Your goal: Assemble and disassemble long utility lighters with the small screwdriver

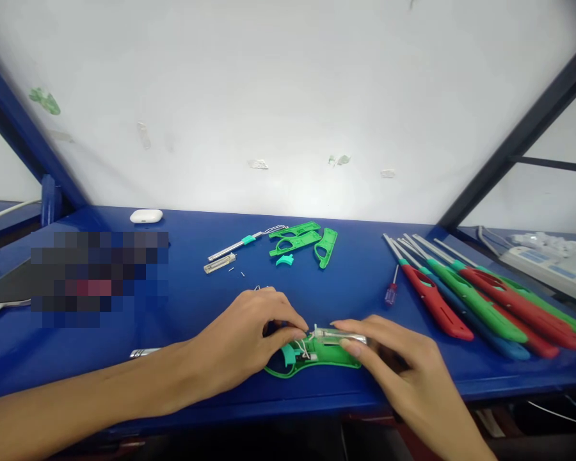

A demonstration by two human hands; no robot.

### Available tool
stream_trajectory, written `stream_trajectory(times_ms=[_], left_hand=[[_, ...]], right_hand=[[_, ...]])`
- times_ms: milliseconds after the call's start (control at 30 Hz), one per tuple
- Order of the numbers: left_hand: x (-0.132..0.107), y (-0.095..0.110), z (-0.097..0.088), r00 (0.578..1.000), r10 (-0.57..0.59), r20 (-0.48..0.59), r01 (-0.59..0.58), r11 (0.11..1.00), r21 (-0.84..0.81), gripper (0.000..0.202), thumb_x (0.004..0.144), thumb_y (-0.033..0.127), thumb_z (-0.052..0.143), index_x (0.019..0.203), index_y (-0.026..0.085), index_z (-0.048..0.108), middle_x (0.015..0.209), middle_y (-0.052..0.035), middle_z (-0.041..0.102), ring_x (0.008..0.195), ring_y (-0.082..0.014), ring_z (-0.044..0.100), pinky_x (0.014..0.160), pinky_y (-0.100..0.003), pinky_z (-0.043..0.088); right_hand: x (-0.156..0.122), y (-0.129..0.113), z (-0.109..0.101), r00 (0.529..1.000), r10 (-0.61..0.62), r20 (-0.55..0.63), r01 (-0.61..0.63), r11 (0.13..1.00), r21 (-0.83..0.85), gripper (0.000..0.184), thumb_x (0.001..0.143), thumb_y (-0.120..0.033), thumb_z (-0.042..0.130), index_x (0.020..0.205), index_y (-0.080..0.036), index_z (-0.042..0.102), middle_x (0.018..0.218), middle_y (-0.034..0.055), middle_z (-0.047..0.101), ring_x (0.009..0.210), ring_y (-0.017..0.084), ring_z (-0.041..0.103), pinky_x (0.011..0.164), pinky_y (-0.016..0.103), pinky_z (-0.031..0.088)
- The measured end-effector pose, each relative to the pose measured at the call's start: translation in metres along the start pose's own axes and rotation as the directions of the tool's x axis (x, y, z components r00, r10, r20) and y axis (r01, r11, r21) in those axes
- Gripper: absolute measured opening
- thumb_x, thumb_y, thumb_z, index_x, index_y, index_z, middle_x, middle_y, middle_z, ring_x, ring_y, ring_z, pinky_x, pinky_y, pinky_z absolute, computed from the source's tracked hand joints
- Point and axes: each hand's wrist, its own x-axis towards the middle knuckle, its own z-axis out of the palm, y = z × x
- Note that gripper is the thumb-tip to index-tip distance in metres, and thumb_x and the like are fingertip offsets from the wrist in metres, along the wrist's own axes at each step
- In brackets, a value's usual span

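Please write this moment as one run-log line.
left hand: at green shell | right hand: holds clear part over shell | blue table: screwdriver, lighters

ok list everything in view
Smooth wall: 1, white, back
Metal bars: several, blue or dark, sides
Flat table: 1, blue, below
Stick lighters: at least 6; red, green, blue; right
Slim screwdriver: 1, purple handle, beside lighters
Power strip: 1, white, far right
Rounded case: 1, white, back left
Plastic shells: 3, green, back centre
Collared metal rod: 1, silver and teal, beside shells
Open plastic shell: 1, green, front centre
Curved triggers: 2, teal, by shells, in open shell
Plastic tanks: 2, clear, by rod, above open shell
Tiny pins: 2, silver, by rod
Metal tube: 1, silver, lower left
Left hand, right hand: 1 each, bare, at open shell
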Motion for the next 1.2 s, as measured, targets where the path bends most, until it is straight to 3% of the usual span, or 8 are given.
stream_trajectory(times_ms=[300,533,967,1200], left_hand=[[0.0023,0.0014,-0.0005,1.000,0.027,-0.013,-0.027,1.000,-0.003,0.015,0.096,0.010,0.074,0.098,0.020,0.085,0.091,-0.0002,0.079,0.079,-0.0153,0.063,0.068,-0.027,0.046],[0.0007,0.0044,-0.0008,1.000,0.030,-0.005,-0.030,1.000,0.002,0.016,0.096,0.009,0.073,0.099,0.019,0.085,0.091,-0.0006,0.078,0.075,-0.0146,0.061,0.066,-0.027,0.045],[0.0016,-0.0014,0.0006,0.999,0.051,0.016,-0.051,0.999,0.007,0.015,0.099,0.013,0.071,0.101,0.020,0.083,0.094,-0.0005,0.078,0.077,-0.0152,0.061,0.071,-0.028,0.046],[0.0031,0.0008,-0.0001,0.998,0.057,0.002,-0.057,0.998,0.006,0.016,0.099,0.012,0.071,0.101,0.021,0.083,0.095,-0.0011,0.078,0.082,-0.0166,0.064,0.072,-0.028,0.048]], right_hand=[[0.0018,0.0018,0.0023,1.000,-0.025,-0.007,0.025,1.000,-0.002,0.016,0.101,-0.035,0.069,0.111,-0.037,0.080,0.088,-0.0054,0.076,0.069,0.011,0.066,0.070,0.017,0.053],[0.0015,0.0013,0.0020,0.999,-0.044,-0.017,0.044,0.999,0.009,0.017,0.101,-0.033,0.069,0.113,-0.037,0.079,0.093,-0.0057,0.078,0.078,0.011,0.071,0.073,0.017,0.053],[-0.0004,0.0026,0.0035,0.996,-0.082,-0.033,0.081,0.996,-0.035,0.017,0.100,-0.031,0.070,0.114,-0.035,0.080,0.092,-0.0049,0.077,0.075,0.011,0.071,0.072,0.018,0.056],[-0.0023,0.0069,0.0080,0.989,-0.140,-0.039,0.136,0.987,-0.084,0.026,0.102,-0.024,0.066,0.123,-0.033,0.078,0.099,-0.0015,0.078,0.084,0.015,0.075,0.078,0.022,0.058]])
